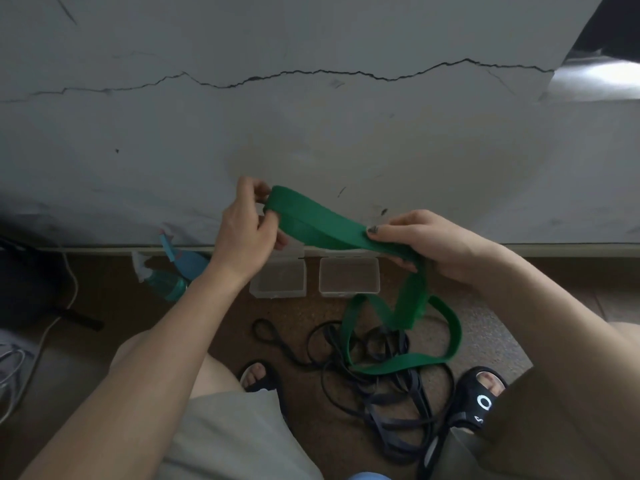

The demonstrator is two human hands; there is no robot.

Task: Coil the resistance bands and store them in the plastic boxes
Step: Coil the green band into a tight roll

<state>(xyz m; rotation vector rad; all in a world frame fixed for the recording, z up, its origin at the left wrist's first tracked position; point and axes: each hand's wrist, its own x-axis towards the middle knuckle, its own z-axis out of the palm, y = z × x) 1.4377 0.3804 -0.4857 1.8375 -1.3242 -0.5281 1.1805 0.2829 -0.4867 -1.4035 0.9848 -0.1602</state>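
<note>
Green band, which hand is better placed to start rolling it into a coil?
Probably the left hand: it pinches the folded end of the green band, where a coil would start. The right hand grips mid-length and can feed the slack.

- Your left hand (247,223) holds one end of the band (325,223) up in front of the wall (311,116); your right hand (420,237) holds it further right.
- The rest of the band hangs onto the floor (485,327), over the thin bands (381,375) between your feet.
- Two boxes (349,276) sit side by side by the wall, behind the bands.
- A bottle (169,282) lies left of the boxes.
</note>
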